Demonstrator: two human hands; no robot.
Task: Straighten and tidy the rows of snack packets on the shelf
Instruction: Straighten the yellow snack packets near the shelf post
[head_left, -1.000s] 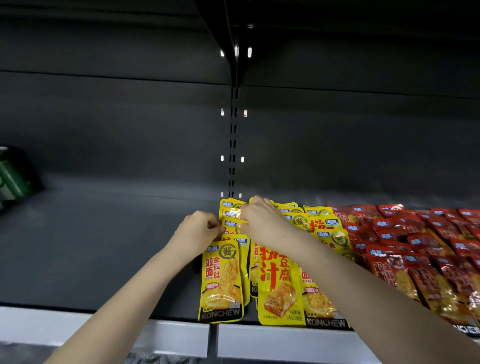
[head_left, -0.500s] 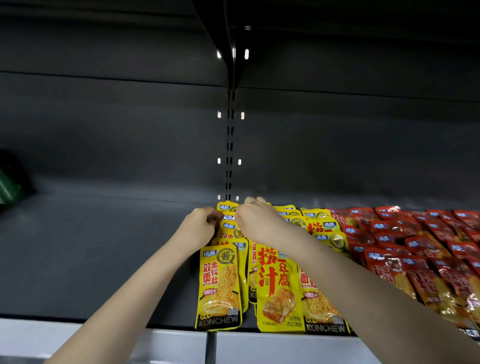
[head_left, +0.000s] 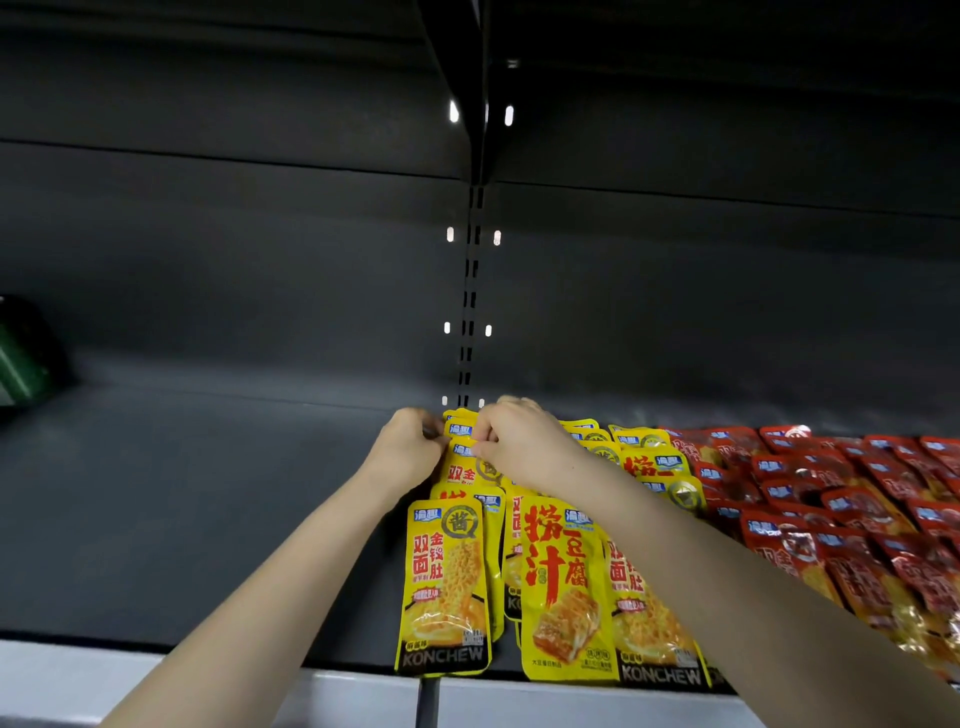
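Yellow snack packets (head_left: 445, 587) lie in overlapping rows on the dark shelf (head_left: 208, 519), running from the front edge to the back. My left hand (head_left: 408, 449) pinches the left edge of a yellow packet (head_left: 462, 457) deep in the leftmost row. My right hand (head_left: 524, 441) grips the same stack from the right, fingers curled over the packets' tops. A yellow tofu packet (head_left: 563, 587) lies at the front beside the row. Red packets (head_left: 857, 499) fill the shelf to the right.
The shelf's left part is bare dark metal. A green object (head_left: 21, 358) stands at the far left edge. A slotted upright (head_left: 470, 291) runs down the back wall. A pale price rail (head_left: 156, 680) fronts the shelf.
Both hands have moved further back along the leftmost yellow row, toward the rear wall. The packets in front of them lie uncovered.
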